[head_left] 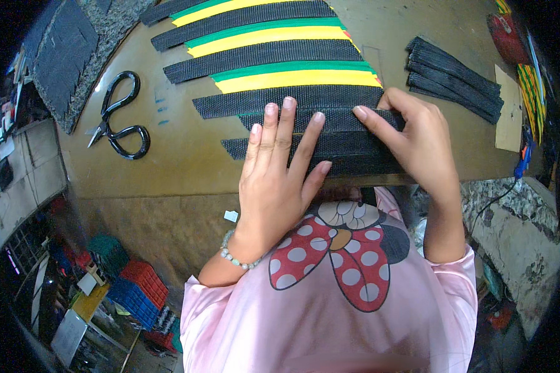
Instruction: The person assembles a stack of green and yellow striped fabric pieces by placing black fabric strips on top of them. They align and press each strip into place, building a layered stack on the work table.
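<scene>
My left hand [274, 165] lies flat with its fingers spread over black webbing strips [354, 144] at the table's near edge. My right hand [424, 137] pinches the right end of one of these strips between thumb and bent fingers. Part of that end is hidden by the hand. Beyond them, more black webbing strips [261, 57] lie slanted in overlapping rows, with yellow ribbon [295, 81] and green ribbon [289, 69] showing between them. Slivers of red show at the ribbons' right ends.
Black-handled scissors [112, 118] lie on the brown table [186, 155] at left. A stack of black webbing strips [454, 81] sits at right, beside a pale board [508, 109] and striped ribbons [534, 99]. Coloured crates [134, 292] stand on the floor at lower left.
</scene>
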The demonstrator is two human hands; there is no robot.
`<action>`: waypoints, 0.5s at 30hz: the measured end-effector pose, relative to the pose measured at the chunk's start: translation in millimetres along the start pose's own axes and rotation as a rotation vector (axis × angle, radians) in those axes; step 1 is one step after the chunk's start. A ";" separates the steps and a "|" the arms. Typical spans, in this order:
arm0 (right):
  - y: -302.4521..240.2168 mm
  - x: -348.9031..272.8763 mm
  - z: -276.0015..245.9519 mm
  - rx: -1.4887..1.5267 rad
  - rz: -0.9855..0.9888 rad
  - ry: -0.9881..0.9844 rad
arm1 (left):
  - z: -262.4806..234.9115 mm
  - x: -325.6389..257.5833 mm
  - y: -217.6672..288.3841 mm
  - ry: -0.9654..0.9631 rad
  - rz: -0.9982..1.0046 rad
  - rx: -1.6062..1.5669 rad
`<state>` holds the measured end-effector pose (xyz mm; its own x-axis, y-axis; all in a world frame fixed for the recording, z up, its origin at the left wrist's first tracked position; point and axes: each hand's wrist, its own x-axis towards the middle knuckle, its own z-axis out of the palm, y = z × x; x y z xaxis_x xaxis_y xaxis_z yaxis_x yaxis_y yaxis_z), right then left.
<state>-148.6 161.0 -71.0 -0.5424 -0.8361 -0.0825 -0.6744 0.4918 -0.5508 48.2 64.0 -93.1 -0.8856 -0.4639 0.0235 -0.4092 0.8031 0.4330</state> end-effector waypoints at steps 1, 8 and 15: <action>1.0 -1.6 1.9 -0.016 -0.010 0.019 | -0.8 0.0 0.1 -0.008 -0.004 0.019; -1.9 -2.3 3.1 -0.017 -0.022 0.051 | -0.4 -0.7 -0.3 -0.006 -0.007 0.041; -3.1 -5.5 6.8 -0.061 -0.031 0.066 | -10.4 7.8 13.9 -0.027 -0.040 0.137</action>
<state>-140.1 162.3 -74.5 -0.5517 -0.8340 -0.0103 -0.7193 0.4819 -0.5004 38.0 67.7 -77.6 -0.8728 -0.4879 -0.0159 -0.4687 0.8286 0.3061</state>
